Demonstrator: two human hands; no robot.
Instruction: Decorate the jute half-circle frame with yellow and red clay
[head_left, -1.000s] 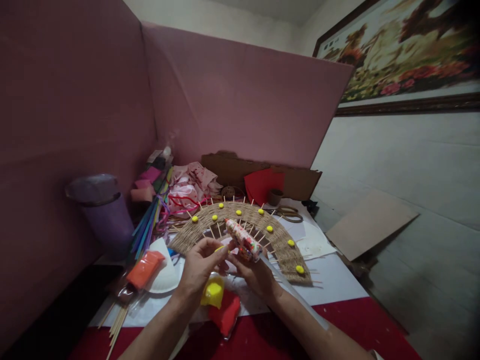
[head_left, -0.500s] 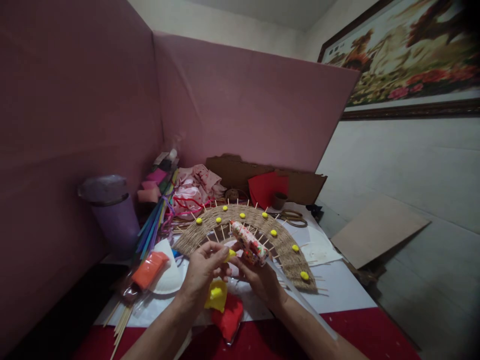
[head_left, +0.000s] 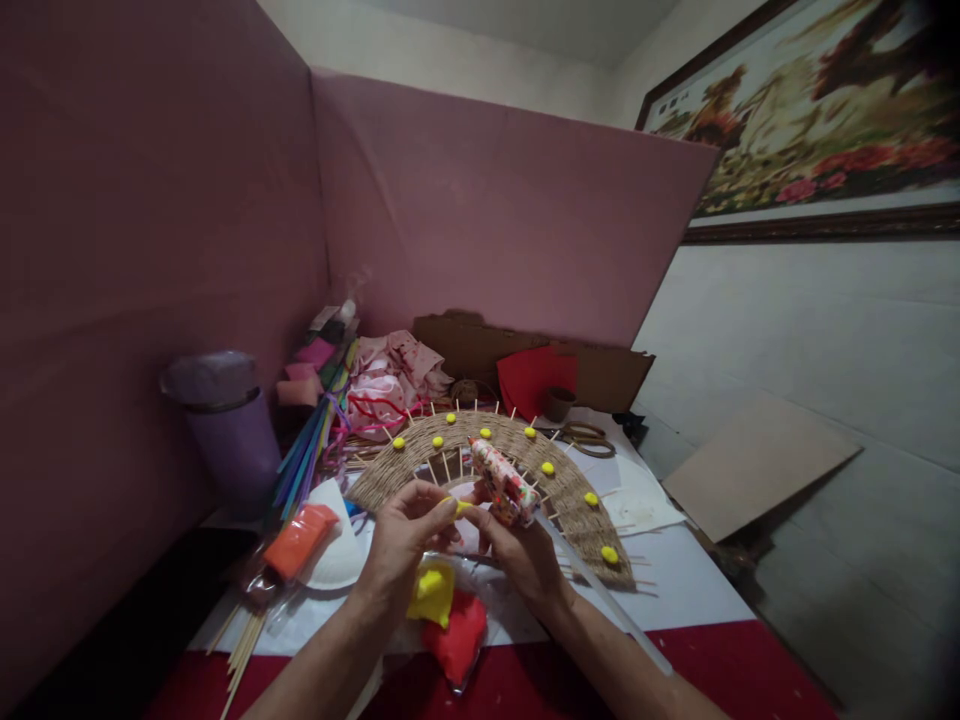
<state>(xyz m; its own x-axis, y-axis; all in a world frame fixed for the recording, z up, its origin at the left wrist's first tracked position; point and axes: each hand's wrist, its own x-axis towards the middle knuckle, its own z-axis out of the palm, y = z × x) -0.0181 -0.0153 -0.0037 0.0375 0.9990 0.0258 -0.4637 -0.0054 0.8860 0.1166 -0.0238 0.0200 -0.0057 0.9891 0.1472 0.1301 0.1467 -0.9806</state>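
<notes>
Woven arch: lies on the table beyond the hands, thin sticks poking from both edges; the arch [head_left: 517, 428] carries eight yellow dots in view, reaching further down its right side than its left
Yellow piece: one small lump [head_left: 462, 508] sits in the fingers, not yet on the arch; judging by this, the dotting looks well advanced but unfinished
Left hand: the hand [head_left: 405, 532] pinches the yellow piece narrowly between thumb and forefinger
Right hand: the hand [head_left: 529, 558] grips a patterned glue gun [head_left: 501, 480], nozzle up and leftward, fingertips meeting the yellow piece
Clay packs: yellow pack [head_left: 432, 592] against red pack [head_left: 457, 640], just below the hands; orange pack [head_left: 301, 542] partly over a white paper plate [head_left: 339, 562]
Table: white covering [head_left: 705, 588], with red cloth [head_left: 712, 650] along the near edge
Far side: scissors [head_left: 589, 438], brown cup [head_left: 559, 404], red sheets [head_left: 531, 380]
Room: pink panels [head_left: 487, 210] behind and left, purple bin [head_left: 236, 445] at left, framed picture [head_left: 810, 140] on the right-hand wall
</notes>
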